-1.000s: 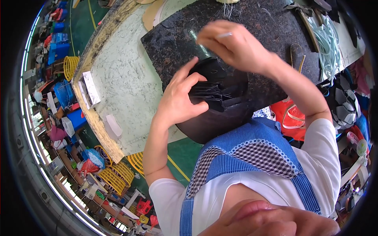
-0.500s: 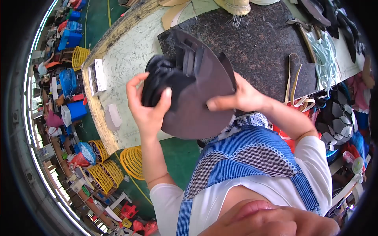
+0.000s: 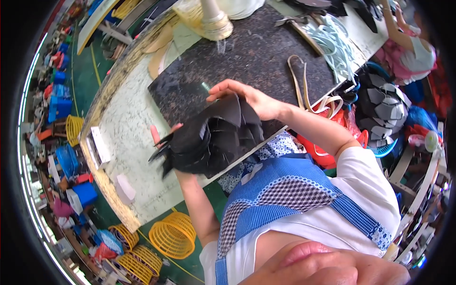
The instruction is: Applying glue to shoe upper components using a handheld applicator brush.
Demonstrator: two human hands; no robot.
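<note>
A thick bundle of black, curved leather-like cut pieces [image 3: 213, 142] is between my hands above the near edge of the worktable. Its layers fan out, and loose tips stick out at the left. My left hand [image 3: 165, 133] holds it from beneath and behind; the bundle hides the palm, and only some fingertips and the wrist show. My right hand [image 3: 249, 99] lies along the bundle's far right side, fingers bent over its top edge and thumb out of sight. Just beyond those fingers is a small pale-green cylindrical thing [image 3: 205, 86] on the dark stone slab [image 3: 256, 52].
Farther back are a hammer [image 3: 299, 33], pale blue straps [image 3: 335, 45] and a yellowed post base [image 3: 216, 28]. A beige strap loop [image 3: 297, 80] lies on the slab. Yellow baskets [image 3: 173, 235] stand on the floor at left. Another person [image 3: 408, 52] is at the far right.
The bundle has been turned over and lowered, its layered edges now facing me. My right hand has moved to its far side. The view has shifted, showing another person at the right.
</note>
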